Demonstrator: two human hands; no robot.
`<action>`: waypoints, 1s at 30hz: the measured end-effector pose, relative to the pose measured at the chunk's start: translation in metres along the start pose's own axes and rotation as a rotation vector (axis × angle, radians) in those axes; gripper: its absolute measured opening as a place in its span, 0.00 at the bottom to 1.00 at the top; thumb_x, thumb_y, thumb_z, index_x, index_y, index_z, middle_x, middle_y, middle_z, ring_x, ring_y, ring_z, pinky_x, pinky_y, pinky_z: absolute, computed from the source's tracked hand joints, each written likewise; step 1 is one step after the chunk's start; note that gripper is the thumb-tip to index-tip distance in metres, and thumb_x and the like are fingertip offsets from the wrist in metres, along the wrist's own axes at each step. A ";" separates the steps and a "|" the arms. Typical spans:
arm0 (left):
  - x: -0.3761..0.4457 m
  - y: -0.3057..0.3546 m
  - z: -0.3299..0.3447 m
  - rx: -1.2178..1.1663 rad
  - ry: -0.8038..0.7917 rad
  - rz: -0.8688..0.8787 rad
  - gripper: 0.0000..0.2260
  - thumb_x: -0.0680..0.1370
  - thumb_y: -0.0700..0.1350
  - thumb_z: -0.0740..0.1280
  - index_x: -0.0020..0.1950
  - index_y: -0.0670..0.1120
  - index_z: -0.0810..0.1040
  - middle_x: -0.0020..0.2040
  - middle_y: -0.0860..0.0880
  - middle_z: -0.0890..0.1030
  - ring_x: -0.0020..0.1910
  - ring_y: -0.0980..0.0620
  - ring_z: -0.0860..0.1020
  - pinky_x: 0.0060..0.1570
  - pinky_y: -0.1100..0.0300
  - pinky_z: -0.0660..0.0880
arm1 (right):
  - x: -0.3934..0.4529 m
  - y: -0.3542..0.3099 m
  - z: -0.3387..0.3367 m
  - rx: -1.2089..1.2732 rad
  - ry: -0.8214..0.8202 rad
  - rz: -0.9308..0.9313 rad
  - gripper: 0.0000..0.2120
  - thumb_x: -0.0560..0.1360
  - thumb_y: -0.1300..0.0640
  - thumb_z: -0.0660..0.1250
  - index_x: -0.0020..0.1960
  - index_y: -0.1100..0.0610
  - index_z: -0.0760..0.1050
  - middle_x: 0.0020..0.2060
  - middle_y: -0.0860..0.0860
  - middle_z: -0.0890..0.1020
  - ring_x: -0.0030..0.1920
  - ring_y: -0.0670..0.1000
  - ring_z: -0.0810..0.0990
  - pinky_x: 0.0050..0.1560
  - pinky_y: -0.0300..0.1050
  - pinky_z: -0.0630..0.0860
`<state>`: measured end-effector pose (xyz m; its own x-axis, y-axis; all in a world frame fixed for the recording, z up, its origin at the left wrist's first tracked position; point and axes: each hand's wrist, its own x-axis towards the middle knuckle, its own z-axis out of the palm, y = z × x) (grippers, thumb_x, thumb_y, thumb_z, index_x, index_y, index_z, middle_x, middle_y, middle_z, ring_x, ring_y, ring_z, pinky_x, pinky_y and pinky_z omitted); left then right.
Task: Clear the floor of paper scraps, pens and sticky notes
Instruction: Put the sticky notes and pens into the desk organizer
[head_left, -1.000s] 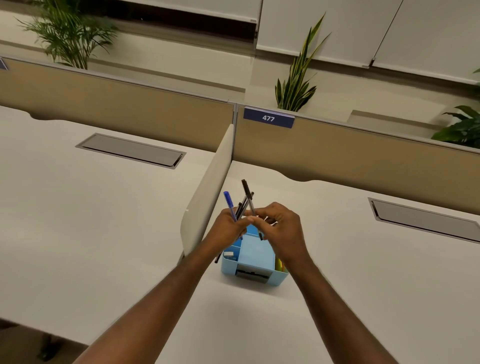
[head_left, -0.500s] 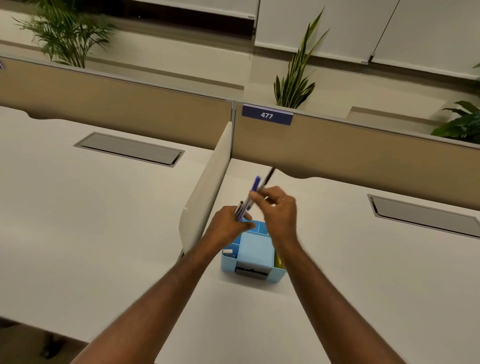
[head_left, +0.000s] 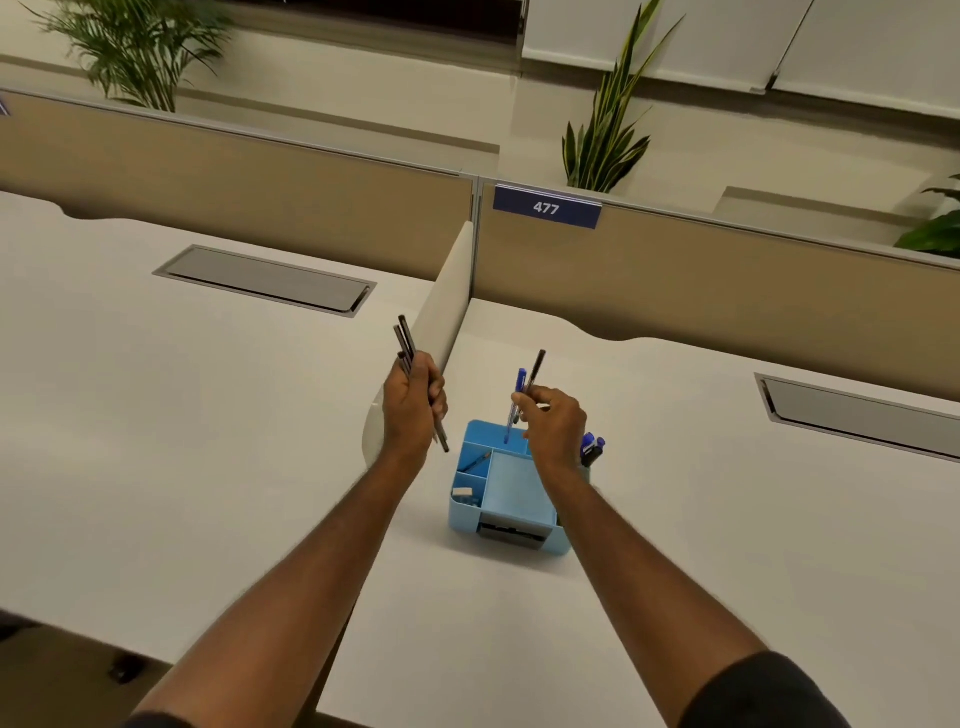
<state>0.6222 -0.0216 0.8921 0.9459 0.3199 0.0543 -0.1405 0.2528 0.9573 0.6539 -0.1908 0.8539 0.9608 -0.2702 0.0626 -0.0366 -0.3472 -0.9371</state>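
A light blue desk organiser (head_left: 511, 501) with several compartments stands on the white desk (head_left: 701, 519). My left hand (head_left: 413, 413) is left of it, closed around a bunch of dark pens (head_left: 406, 343) that point up. My right hand (head_left: 553, 423) hovers over the organiser's back compartment, pinching a blue pen (head_left: 514, 402) and a black pen (head_left: 536, 366); the blue pen's tip dips into that compartment. More blue-capped pens (head_left: 593, 448) stick up behind my right wrist.
A low white divider (head_left: 444, 312) splits the two desks just left of the organiser. Tan partition panels with a "477" label (head_left: 546, 208) run along the back. Grey cable hatches (head_left: 265, 279) (head_left: 862, 415) are set into each desk. Plants stand behind.
My hands were together over the organiser holding one bunch of pens. They have separated: the left moved left and up with the dark pens, the right lowered with two pens.
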 end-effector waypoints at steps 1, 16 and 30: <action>0.003 -0.001 0.005 0.001 0.000 0.012 0.15 0.86 0.46 0.53 0.41 0.46 0.69 0.28 0.54 0.70 0.23 0.58 0.68 0.23 0.65 0.67 | 0.001 0.004 0.003 -0.012 -0.012 0.004 0.11 0.75 0.56 0.73 0.55 0.61 0.84 0.47 0.55 0.87 0.43 0.53 0.86 0.43 0.55 0.85; 0.027 -0.085 0.034 0.116 0.024 -0.063 0.14 0.85 0.43 0.56 0.40 0.44 0.67 0.31 0.47 0.66 0.27 0.51 0.62 0.26 0.61 0.63 | 0.027 0.020 0.019 -0.259 -0.211 0.004 0.08 0.76 0.54 0.73 0.48 0.59 0.82 0.41 0.54 0.86 0.39 0.50 0.86 0.44 0.50 0.86; 0.026 -0.110 0.019 0.025 -0.100 -0.090 0.13 0.83 0.42 0.59 0.38 0.44 0.69 0.27 0.49 0.67 0.24 0.54 0.64 0.24 0.62 0.63 | 0.036 0.024 0.015 -0.471 -0.315 -0.033 0.10 0.75 0.51 0.73 0.50 0.58 0.82 0.45 0.53 0.86 0.43 0.50 0.83 0.49 0.47 0.80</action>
<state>0.6678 -0.0585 0.7936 0.9790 0.2039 -0.0051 -0.0476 0.2529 0.9663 0.6913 -0.1957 0.8285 0.9965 0.0031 -0.0836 -0.0546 -0.7333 -0.6777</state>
